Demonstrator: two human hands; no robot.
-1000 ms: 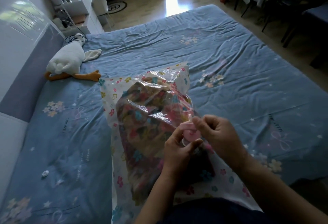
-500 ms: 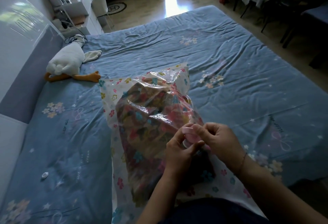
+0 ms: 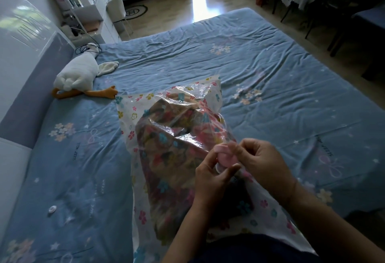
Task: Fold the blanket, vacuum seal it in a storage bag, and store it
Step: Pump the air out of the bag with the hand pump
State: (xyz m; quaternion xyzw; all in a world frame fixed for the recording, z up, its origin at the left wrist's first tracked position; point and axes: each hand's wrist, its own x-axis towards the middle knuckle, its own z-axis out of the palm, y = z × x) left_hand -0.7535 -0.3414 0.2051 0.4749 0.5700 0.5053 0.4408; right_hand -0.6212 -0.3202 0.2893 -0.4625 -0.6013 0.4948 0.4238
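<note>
Blanket [image 3: 170, 158], folded and flower-patterned, sits inside the clear storage bag [image 3: 133, 117], which lies on the blue bed sheet [image 3: 270, 117] directly in front of the person. Both forearms reach over the bag's near end. Left hand [image 3: 210, 177] and right hand [image 3: 264, 162] meet at the pink valve cap [image 3: 226, 155] on the bag's upper face. The fingers of each hand curl round the cap and pinch it, hiding most of it. A small white disc [image 3: 52, 209] lies on the sheet to the left. Farther off, a plush goose [image 3: 77, 75] rests near the bed's left edge.
</note>
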